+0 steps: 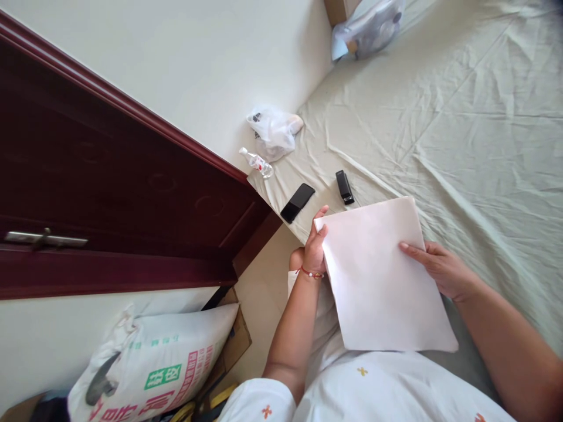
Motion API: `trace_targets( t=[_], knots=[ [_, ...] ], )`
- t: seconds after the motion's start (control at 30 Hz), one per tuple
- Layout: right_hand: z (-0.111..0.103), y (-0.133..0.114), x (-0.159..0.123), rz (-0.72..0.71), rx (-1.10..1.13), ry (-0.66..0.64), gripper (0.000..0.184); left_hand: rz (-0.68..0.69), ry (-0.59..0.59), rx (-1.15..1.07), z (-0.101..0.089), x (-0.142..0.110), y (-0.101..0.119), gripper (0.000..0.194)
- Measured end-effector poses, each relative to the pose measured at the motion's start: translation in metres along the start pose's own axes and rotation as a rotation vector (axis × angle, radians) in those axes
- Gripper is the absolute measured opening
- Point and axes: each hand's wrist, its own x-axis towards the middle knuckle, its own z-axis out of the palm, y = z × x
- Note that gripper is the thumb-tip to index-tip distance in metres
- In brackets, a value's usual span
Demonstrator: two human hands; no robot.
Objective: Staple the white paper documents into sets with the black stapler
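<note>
A stack of white paper (382, 281) is held up in front of my body, its blank face toward me. My left hand (314, 246) grips its left edge near the upper corner, the thumb on the face and the fingers behind. On the right edge my right hand (440, 266) pinches it, thumb on top and the other fingers partly hidden underneath. Just beyond the paper's top edge lies a black stapler (344, 187) on the sheet-covered bed. A black phone (298, 203) lies to the left of it, near the bed's edge.
Near the wall, a clear bottle (257, 163) lies beside a white plastic bag (275, 133). Another filled plastic bag (372, 29) sits at the far end of the bed (475, 129). At left are a dark red door (118, 170) and a large printed sack (162, 357) on the floor.
</note>
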Motion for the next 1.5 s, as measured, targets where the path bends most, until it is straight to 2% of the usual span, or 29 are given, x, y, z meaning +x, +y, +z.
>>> trace_targets(
  t=[0.07, 0.2, 0.37, 0.5, 0.63, 0.7, 0.8, 0.93, 1.17, 1.3, 1.5],
  knots=[
    [0.0, -0.001, 0.001, -0.032, 0.041, 0.021, 0.041, 0.011, 0.093, 0.037, -0.002, 0.002, -0.005, 0.068],
    [-0.002, 0.001, 0.004, -0.092, 0.022, 0.079, 0.044, 0.032, 0.238, 0.156, -0.008, 0.0, -0.024, 0.055],
    [-0.001, 0.002, 0.004, -0.108, -0.083, 0.08, 0.046, 0.093, 0.224, 0.291, -0.015, -0.013, -0.043, 0.04],
    [0.0, 0.002, 0.004, -0.134, -0.084, 0.107, 0.044, 0.171, 0.206, 0.499, -0.021, -0.019, -0.052, 0.044],
    [0.0, 0.001, 0.003, -0.118, -0.052, 0.147, 0.043, 0.247, 0.254, 0.623, -0.023, -0.024, -0.054, 0.051],
    [0.0, 0.0, 0.002, -0.118, -0.034, 0.172, 0.046, 0.245, 0.238, 0.614, -0.022, -0.027, -0.053, 0.056],
    [0.0, -0.002, 0.0, -0.139, -0.005, 0.182, 0.048, 0.208, 0.153, 0.523, -0.018, -0.034, -0.049, 0.061],
    [-0.001, -0.002, 0.0, -0.148, 0.013, 0.168, 0.049, 0.199, 0.083, 0.42, -0.014, -0.039, -0.043, 0.058],
    [0.0, -0.002, 0.0, -0.13, 0.039, 0.175, 0.051, 0.253, 0.02, 0.65, -0.016, -0.04, -0.04, 0.061],
    [-0.001, 0.001, 0.002, -0.112, 0.041, 0.154, 0.053, 0.225, 0.125, 0.631, -0.025, -0.036, -0.048, 0.067],
    [0.002, 0.002, 0.005, -0.249, -0.082, 0.113, 0.051, 0.219, 0.355, 0.325, -0.034, -0.022, -0.047, 0.066]
  ],
)
